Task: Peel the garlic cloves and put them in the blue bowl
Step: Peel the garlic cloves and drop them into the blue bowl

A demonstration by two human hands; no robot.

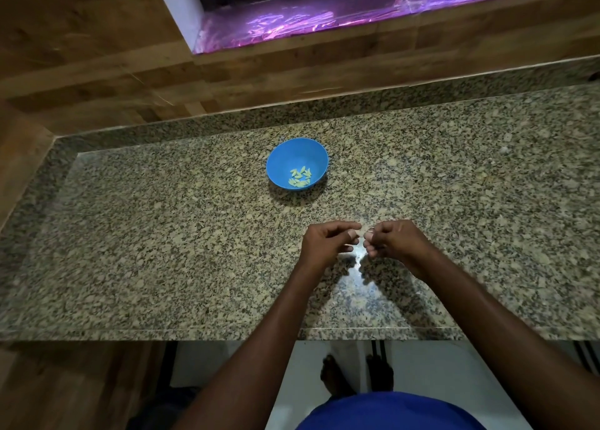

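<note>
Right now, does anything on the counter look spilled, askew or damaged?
Nothing stands out. The blue bowl sits upright on the granite counter, with the peeled cloves inside it. Both hands meet nearer the counter's front edge; what they hold is too small to tell.

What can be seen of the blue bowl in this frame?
The blue bowl is small, round and smooth, plastic by its look. It stands upright on the speckled granite counter, beyond both hands and apart from them. Several pale peeled garlic cloves lie clustered in its bottom, toward the near side. Nothing else touches it; its shadow falls on the near side.
</note>
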